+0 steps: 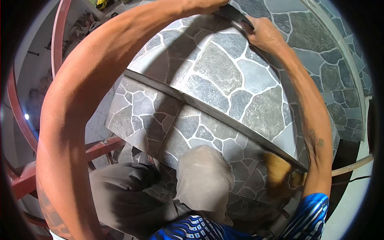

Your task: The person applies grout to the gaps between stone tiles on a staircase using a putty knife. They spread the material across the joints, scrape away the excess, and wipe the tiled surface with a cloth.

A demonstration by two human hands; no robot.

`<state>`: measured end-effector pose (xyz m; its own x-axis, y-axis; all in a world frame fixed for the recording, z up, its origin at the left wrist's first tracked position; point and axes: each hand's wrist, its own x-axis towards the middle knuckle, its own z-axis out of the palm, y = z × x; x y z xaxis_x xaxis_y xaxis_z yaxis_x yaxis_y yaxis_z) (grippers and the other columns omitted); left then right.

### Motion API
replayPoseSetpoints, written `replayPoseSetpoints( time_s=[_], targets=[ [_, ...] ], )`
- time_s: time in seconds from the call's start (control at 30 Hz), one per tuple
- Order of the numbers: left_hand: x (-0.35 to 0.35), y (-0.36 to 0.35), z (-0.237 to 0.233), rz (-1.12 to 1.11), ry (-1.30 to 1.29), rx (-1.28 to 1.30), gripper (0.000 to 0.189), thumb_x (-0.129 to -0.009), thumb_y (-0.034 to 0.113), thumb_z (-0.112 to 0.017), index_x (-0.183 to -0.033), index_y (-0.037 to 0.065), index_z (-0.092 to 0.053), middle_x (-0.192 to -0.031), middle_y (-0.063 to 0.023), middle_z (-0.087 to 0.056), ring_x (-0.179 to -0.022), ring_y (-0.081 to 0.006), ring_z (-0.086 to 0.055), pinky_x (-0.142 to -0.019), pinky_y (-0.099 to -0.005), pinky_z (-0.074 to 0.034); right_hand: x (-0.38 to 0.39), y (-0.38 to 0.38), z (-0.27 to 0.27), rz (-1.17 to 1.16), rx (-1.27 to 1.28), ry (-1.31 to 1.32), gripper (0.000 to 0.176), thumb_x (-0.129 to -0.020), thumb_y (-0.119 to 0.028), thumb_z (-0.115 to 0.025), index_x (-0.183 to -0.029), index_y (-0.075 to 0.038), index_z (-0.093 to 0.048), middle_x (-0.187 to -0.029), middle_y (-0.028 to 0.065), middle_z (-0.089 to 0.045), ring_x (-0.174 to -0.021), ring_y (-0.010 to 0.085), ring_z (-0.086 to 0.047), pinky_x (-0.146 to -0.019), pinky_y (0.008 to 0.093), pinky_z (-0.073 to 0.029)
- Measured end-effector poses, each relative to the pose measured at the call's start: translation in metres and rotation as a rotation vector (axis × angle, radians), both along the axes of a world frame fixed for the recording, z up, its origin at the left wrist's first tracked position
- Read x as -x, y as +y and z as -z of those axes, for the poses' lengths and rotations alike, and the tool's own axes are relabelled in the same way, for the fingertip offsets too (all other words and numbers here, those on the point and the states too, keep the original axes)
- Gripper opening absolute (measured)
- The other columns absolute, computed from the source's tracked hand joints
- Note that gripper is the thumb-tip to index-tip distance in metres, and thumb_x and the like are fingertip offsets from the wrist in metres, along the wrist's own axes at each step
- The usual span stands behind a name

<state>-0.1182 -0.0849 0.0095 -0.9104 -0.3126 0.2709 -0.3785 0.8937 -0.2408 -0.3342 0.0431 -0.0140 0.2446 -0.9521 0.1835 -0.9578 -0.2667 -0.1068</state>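
At the top of the view, a dark, narrow, bar-like piece (234,17) lies between my two hands; I cannot make out what kind of thing it is. My left hand (206,5) is cut by the top edge, closed at one end of it. Gripping the other end is my right hand (265,35), its fingers wrapped round it. Both hands are over a stair tread of grey stone-pattern tile (218,66), far from my body. A dark edge strip (208,109) runs along the front of this tread.
My bent knee (205,172) is by the lower tiled step (140,116). A broom head with yellow bristles (277,170) lies at the lower right. Red metal railing (102,148) stands at the left. A pale curved rail (344,52) borders the right.
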Motion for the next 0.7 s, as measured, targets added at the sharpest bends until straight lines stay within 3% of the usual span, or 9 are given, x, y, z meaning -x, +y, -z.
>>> replayPoseSetpoints(
  time_s=[0.13, 0.17, 0.33, 0.43, 0.47, 0.53, 0.6, 0.7],
  targets=[
    [0.020, 0.011, 0.001, -0.006, 0.059, -0.082, 0.014, -0.079, 0.016, -0.068, -0.073, 0.005, -0.073, -0.073, -0.0217, -0.070, -0.072, -0.0408, -0.072, -0.063, -0.0503, -0.056, 0.013, 0.010, 0.005, 0.003, 0.014, -0.041, 0.025, -0.100, -0.018, -0.062, -0.121, -0.006, -0.067, -0.084, 0.0292, -0.065, -0.072, 0.0494, -0.060, -0.067, 0.0510, -0.047],
    [0.022, 0.011, 0.000, 0.095, 0.053, -0.081, 0.014, -0.079, 0.017, -0.070, -0.073, 0.005, -0.073, -0.072, -0.0206, -0.070, -0.071, -0.0402, -0.072, -0.062, -0.0502, -0.056, 0.015, 0.015, 0.004, -0.013, 0.031, -0.049, 0.025, -0.099, -0.018, -0.062, -0.121, -0.006, -0.067, -0.084, 0.0292, -0.065, -0.072, 0.0494, -0.060, -0.067, 0.0511, -0.048],
    [-0.009, -0.007, 0.003, -0.058, 0.017, -0.022, 0.015, -0.080, 0.019, -0.071, -0.075, 0.006, -0.075, -0.073, -0.0203, -0.070, -0.072, -0.0400, -0.072, -0.064, -0.0495, -0.057, -0.016, -0.005, 0.012, -0.045, 0.060, -0.054, 0.020, -0.096, -0.013, -0.063, -0.114, -0.005, -0.066, -0.084, 0.0282, -0.066, -0.073, 0.0478, -0.061, -0.066, 0.0508, -0.047],
    [0.008, 0.012, 0.001, -0.054, 0.054, -0.021, 0.015, -0.080, 0.016, -0.069, -0.074, 0.003, -0.074, -0.074, -0.0216, -0.071, -0.074, -0.0393, -0.073, -0.066, -0.0492, -0.058, 0.012, 0.007, 0.005, -0.041, 0.035, -0.029, 0.022, -0.095, -0.014, -0.065, -0.115, -0.006, -0.066, -0.083, 0.0273, -0.067, -0.071, 0.0477, -0.061, -0.066, 0.0503, -0.047],
    [0.019, 0.021, -0.009, -0.060, -0.046, -0.119, 0.014, -0.080, 0.014, -0.068, -0.075, 0.003, -0.073, -0.075, -0.0225, -0.071, -0.075, -0.0393, -0.073, -0.065, -0.0495, -0.058, 0.021, 0.012, 0.004, -0.032, 0.016, -0.016, 0.022, -0.095, -0.014, -0.065, -0.115, -0.006, -0.066, -0.083, 0.0272, -0.067, -0.071, 0.0477, -0.061, -0.066, 0.0504, -0.048],
    [0.024, 0.019, 0.003, 0.042, 0.109, -0.044, 0.013, -0.080, 0.014, -0.068, -0.074, 0.003, -0.073, -0.073, -0.0220, -0.070, -0.073, -0.0404, -0.072, -0.064, -0.0502, -0.057, 0.013, 0.022, -0.007, 0.015, -0.009, -0.036, 0.023, -0.095, -0.013, -0.065, -0.116, -0.005, -0.066, -0.083, 0.0270, -0.067, -0.073, 0.0470, -0.063, -0.067, 0.0511, -0.048],
    [0.006, 0.006, 0.009, 0.003, 0.122, -0.024, 0.013, -0.080, 0.013, -0.068, -0.073, 0.004, -0.073, -0.070, -0.0214, -0.069, -0.071, -0.0412, -0.071, -0.064, -0.0505, -0.057, 0.002, 0.010, -0.005, 0.018, -0.045, 0.016, 0.022, -0.095, -0.013, -0.065, -0.116, -0.006, -0.066, -0.083, 0.0277, -0.067, -0.074, 0.0472, -0.063, -0.068, 0.0515, -0.047],
    [-0.006, -0.003, 0.004, 0.011, 0.064, -0.021, 0.013, -0.081, 0.013, -0.067, -0.074, 0.004, -0.073, -0.073, -0.0212, -0.070, -0.071, -0.0413, -0.071, -0.064, -0.0504, -0.057, -0.012, 0.001, 0.003, -0.012, 0.016, -0.056, 0.017, -0.090, -0.008, -0.066, -0.107, -0.004, -0.068, -0.081, 0.0258, -0.069, -0.076, 0.0438, -0.067, -0.069, 0.0517, -0.049]
  ],
)
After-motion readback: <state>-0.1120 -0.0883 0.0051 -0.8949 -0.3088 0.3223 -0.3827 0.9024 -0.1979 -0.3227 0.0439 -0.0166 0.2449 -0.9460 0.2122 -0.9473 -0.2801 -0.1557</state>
